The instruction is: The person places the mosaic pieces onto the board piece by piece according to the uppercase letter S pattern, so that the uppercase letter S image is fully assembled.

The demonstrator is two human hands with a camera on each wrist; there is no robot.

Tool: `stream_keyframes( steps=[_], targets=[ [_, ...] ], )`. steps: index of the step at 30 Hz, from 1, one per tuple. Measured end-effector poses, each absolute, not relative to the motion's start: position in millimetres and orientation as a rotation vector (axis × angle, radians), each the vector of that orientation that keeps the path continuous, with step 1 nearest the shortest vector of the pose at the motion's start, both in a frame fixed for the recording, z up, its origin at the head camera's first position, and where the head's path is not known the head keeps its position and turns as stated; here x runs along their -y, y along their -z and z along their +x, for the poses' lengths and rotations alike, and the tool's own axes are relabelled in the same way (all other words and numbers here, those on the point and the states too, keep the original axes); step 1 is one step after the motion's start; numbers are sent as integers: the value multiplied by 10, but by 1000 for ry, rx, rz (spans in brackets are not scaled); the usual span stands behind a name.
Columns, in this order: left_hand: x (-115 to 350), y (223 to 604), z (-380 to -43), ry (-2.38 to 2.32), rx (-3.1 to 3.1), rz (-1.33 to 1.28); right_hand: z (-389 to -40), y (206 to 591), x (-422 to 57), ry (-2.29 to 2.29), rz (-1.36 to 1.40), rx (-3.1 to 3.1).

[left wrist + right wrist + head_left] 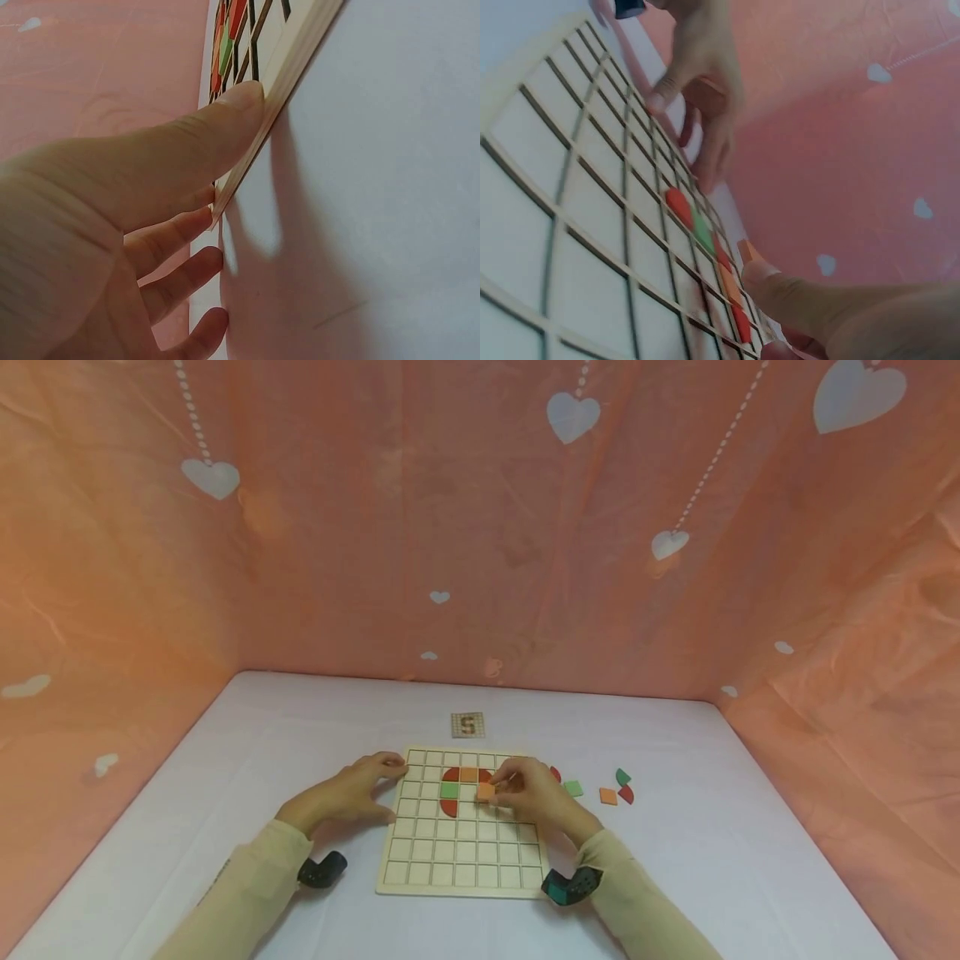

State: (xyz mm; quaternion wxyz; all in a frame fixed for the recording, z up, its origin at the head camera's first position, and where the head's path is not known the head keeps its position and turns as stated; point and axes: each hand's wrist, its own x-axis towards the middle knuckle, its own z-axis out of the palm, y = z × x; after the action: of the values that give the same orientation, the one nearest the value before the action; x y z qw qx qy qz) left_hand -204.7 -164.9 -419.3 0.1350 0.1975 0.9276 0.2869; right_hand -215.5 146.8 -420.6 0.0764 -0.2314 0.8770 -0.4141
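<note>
Left hand: my left hand [348, 793] is spread, thumb apart from the fingers, the thumb tip resting on the left edge of the board [465, 852].
Right hand: my right hand [536, 793] pinches an orange square [486, 792] between thumb and fingers, my forearm slanting in from the lower right.
Orange square: just above the board's upper part, near a green square [449, 790].
Board: flat on the bench [690, 860] before me.

A peach backdrop [450, 527] (printed with pale hearts [573, 417]) hangs behind and beside a white tabletop [735, 843]
</note>
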Motion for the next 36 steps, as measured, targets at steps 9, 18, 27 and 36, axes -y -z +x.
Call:
stream_keyframes(
  steps=[9,18,27,36],
  targets=[
    [1656,4206,-2044,-837,-2689,576,-2050,4335,-1322,1127,-746,-2676],
    [1657,4216,-2057,-827,-2688,554,-1976,4371,-1254,1054,-743,-2764],
    [1651,4216,-2045,-832,-2694,555,-1950,4358,-1227,1063,-730,-2757],
    [1664,4210,-2049,-828,-2688,598,-1936,4359,-1206,1072,-713,-2778]
  ],
)
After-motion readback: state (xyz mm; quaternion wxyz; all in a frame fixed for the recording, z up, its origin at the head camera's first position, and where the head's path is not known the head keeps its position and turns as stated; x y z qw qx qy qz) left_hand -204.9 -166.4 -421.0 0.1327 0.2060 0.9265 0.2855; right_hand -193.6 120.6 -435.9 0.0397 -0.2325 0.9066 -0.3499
